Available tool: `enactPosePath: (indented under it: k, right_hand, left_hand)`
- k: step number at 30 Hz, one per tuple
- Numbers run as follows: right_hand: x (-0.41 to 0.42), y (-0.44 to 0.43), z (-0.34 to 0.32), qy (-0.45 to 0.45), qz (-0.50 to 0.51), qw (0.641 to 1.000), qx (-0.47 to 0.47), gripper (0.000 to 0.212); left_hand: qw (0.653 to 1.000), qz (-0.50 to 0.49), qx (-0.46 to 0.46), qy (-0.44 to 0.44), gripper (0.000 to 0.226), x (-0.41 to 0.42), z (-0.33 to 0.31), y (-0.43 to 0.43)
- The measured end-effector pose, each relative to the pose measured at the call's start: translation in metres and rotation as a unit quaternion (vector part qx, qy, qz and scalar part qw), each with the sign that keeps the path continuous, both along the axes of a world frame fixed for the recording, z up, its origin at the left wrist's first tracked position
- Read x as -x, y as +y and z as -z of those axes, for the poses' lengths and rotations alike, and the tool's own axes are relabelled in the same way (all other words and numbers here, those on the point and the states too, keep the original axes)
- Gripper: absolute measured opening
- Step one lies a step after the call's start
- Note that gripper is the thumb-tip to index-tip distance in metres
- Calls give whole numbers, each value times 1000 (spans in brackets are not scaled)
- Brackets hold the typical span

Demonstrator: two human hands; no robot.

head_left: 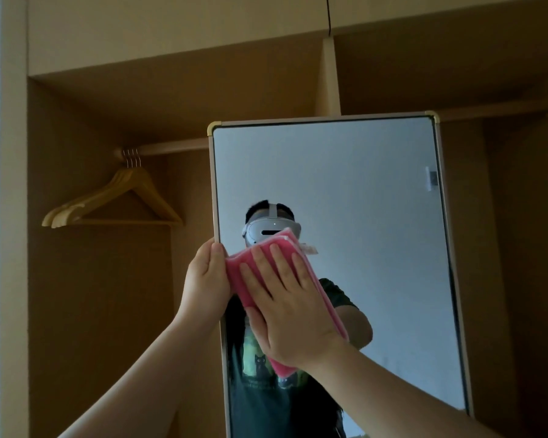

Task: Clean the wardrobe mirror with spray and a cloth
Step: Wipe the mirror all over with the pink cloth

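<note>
We note an open wardrobe [86,279] of tan wood, dimly lit. A pale hanging rail [171,148] crosses the left bay. Several wooden hangers [114,203] hang bunched together at its left end, near the side wall. A vertical divider [329,77] separates the left bay from the right. Top panels show a dark seam [328,14].

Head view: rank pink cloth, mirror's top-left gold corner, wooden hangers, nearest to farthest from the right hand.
1. Pink cloth: under the right hand, pressed on the mirror.
2. Gold corner: above, slightly left.
3. Wooden hangers: far left, on the rail.
</note>
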State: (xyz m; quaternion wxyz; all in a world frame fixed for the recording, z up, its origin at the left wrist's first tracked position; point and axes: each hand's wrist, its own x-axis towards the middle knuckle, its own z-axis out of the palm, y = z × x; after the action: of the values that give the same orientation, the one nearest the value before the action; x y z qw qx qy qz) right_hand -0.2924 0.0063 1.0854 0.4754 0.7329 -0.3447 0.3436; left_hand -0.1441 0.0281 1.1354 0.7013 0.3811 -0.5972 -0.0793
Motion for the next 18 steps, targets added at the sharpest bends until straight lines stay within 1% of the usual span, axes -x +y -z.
enactPosePath:
  k: [7, 13, 18]
  right_hand:
    - [3, -9, -9, 9, -10, 999, 29, 63]
    - [2, -11, -25, 30, -5, 999, 33, 64]
    - [-1, -11, -48, 37, -7, 999, 28, 61]
  left_hand:
    - [999, 18, -31, -19, 37, -5, 12, 11]
    - [995, 69, -70, -19, 32, -11, 12, 19]
    - [996, 37, -78, -33, 35, -16, 20, 18]
